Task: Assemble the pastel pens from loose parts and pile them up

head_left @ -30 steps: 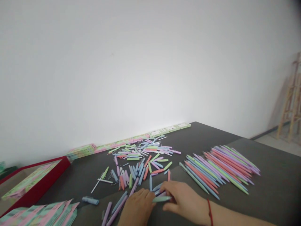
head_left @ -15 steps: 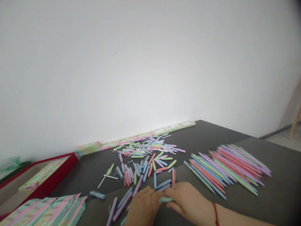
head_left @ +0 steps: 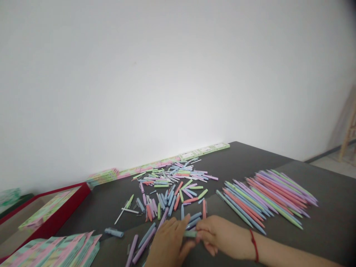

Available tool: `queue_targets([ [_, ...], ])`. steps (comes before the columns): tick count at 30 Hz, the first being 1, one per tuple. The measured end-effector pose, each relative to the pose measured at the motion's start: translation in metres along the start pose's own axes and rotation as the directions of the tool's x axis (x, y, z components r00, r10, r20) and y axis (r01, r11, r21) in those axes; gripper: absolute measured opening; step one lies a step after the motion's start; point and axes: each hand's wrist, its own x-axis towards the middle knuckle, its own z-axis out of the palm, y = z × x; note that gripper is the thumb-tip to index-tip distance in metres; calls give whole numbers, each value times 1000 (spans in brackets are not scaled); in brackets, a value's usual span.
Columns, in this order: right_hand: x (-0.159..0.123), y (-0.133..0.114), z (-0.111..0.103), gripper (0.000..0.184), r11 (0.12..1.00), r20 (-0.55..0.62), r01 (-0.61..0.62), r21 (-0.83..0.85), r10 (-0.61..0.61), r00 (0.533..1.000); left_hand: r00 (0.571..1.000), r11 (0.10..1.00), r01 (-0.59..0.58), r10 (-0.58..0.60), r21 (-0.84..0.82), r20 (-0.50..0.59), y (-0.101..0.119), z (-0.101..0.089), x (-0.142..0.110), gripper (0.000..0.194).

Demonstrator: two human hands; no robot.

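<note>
Near the front of the dark table, my left hand [head_left: 168, 243] and my right hand [head_left: 219, 235] meet around a pale green pen barrel [head_left: 190, 234]. Its left end is hidden by my left thumb and fingers, its right end by my right fingertips. Just beyond lie blue pen parts [head_left: 194, 218] and an upright-lying coral piece [head_left: 204, 208]. Purple barrels [head_left: 144, 244] rest left of my left hand. Farther back spreads a heap of loose pen parts and white refills [head_left: 180, 174]. Whole pens [head_left: 264, 200] lie side by side in slanting rows on the right.
A red-rimmed box [head_left: 75, 198] at the left holds a printed carton [head_left: 48, 209]. Printed packets [head_left: 61, 248] fan out in front of it. Flat cartons [head_left: 205, 149] line the wall at the back. One blue pen cap [head_left: 114, 232] lies alone, left of the purple barrels.
My left thumb and index finger have spread apart along the green barrel, and my right fingers have curled in at its right end. The whole view has shifted slightly.
</note>
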Motion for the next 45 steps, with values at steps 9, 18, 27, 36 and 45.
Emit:
queue_targets([
  [9, -6, 2, 0, 30, 994, -39, 21, -109, -26, 999, 996, 992, -81, 79, -98, -28, 1, -3, 3, 15],
  [18, -5, -1, -1, 37, 962, 97, -74, 265, 50, 994, 948, 969, -247, 243, 8, -206, -8, -5, 0, 16],
  [27, -14, -18, -16, 20, 680, -271, -194, -707, -6, 963, 879, 952, -236, 295, 196, -373, -20, 12, 4, 52],
  [36, -54, 14, -74, 38, 499, -560, -564, -658, 177, 810, 893, 962, -206, 261, 181, -367, -16, 15, 2, 49],
  [45, -40, 11, -54, 33, 437, -540, -578, -689, 222, 812, 858, 941, -249, 324, 229, -397, -21, 18, 4, 44],
])
